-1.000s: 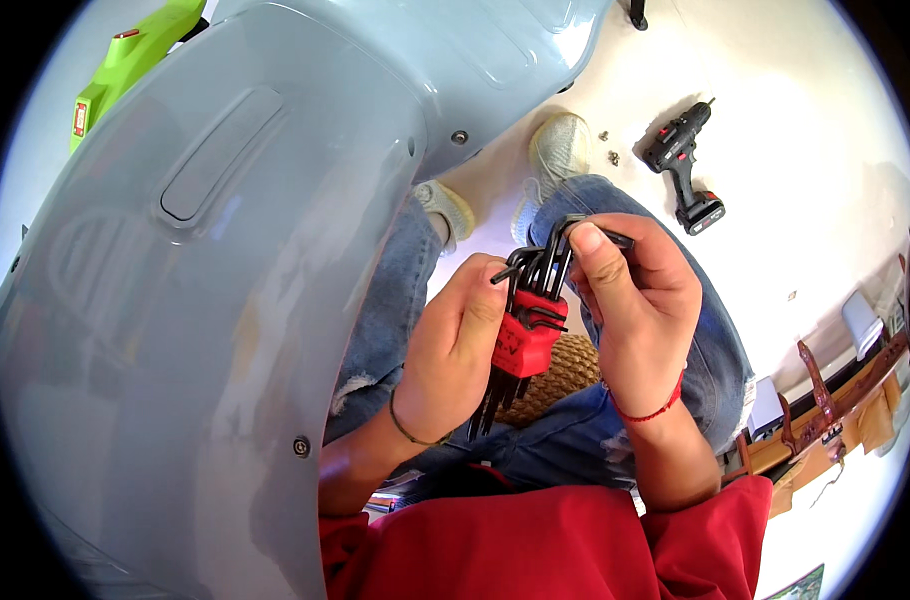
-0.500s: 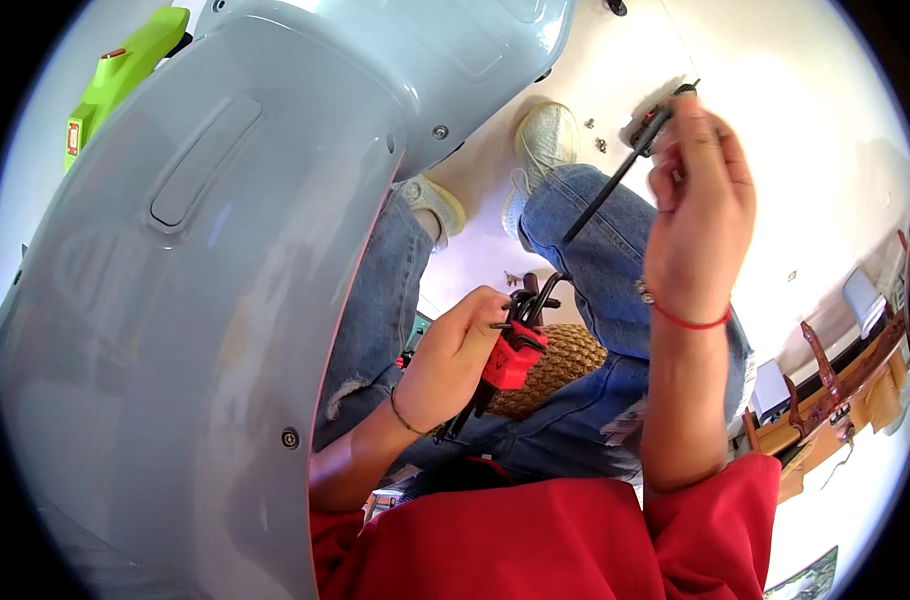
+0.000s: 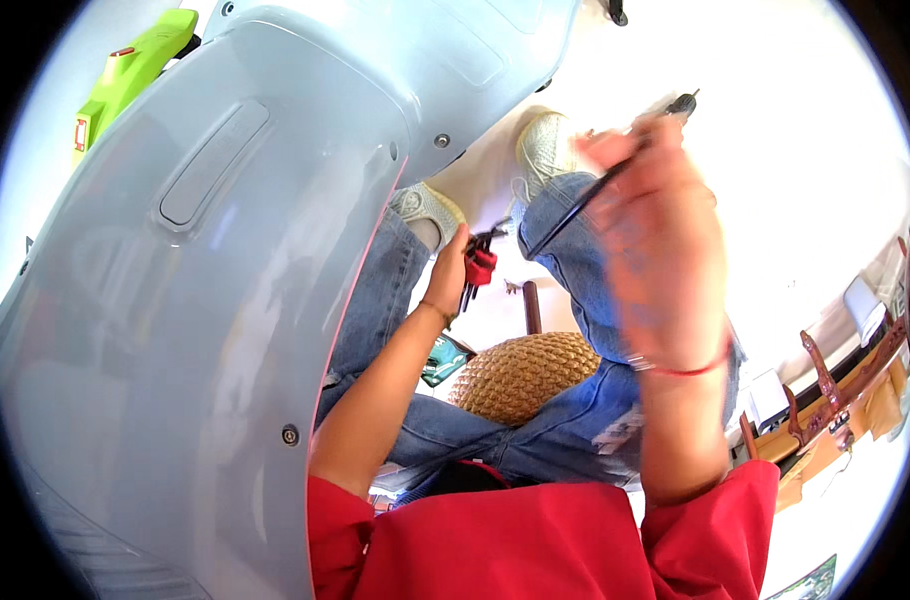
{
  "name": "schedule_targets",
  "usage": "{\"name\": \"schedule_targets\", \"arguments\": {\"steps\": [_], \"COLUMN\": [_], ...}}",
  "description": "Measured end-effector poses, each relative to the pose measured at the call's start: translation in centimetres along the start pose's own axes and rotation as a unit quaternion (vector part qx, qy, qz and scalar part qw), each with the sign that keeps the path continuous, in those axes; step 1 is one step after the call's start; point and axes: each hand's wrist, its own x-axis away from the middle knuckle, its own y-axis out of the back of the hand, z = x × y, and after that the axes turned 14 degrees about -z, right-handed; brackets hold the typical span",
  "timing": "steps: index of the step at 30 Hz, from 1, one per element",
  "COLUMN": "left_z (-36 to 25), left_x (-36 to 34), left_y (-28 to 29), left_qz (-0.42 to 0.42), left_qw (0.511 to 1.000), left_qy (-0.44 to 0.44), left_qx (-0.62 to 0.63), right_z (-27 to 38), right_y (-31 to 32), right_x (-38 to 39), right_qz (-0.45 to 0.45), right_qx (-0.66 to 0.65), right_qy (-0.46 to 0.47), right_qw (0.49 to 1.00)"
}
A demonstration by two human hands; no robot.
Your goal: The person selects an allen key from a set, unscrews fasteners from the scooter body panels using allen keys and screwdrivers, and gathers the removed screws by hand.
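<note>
My left hand [image 3: 450,265] is reached forward beside my left shoe, closed on the red holder [image 3: 479,267] with several black hex keys, smaller in view at this distance. My right hand [image 3: 655,250] is blurred by motion and raised over my right knee, holding one long black hex key [image 3: 567,219] that slants down and left. The pale blue-grey moulded body panel [image 3: 175,330], with recessed bolts, fills the left half beside my left forearm.
A black drill [image 3: 683,103] lies on the white floor, mostly hidden behind my right hand. A woven mat or cushion [image 3: 515,375] is between my legs, near a teal packet [image 3: 440,360]. A green object [image 3: 125,80] is top left. Carved wooden furniture [image 3: 830,390] is at right.
My right hand has drawn one hex key out of the set and moved up and right. My left hand with the red holder has moved forward, away from my body.
</note>
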Motion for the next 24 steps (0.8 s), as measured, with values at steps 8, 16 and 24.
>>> {"name": "schedule_targets", "arguments": {"steps": [8, 16, 24], "left_z": [1.4, 6.3, 9.2], "left_x": [-3.5, -12.9, -16.5], "left_y": [-2.7, -2.3, -1.4], "left_qz": [-0.07, -0.112, -0.17], "left_qw": [0.982, 0.97, 0.917], "left_qy": [-0.171, -0.092, -0.136], "left_qx": [-0.035, -0.195, -0.335], "right_z": [-12.6, -12.0, -14.3], "right_y": [-3.1, -4.3, -4.3], "right_x": [4.3, 8.3, 7.5], "right_qz": [-0.028, 0.042, 0.039], "right_qx": [0.079, 0.133, 0.166], "right_qy": [-0.133, -0.125, -0.017], "right_qw": [0.988, 0.982, 0.985]}}
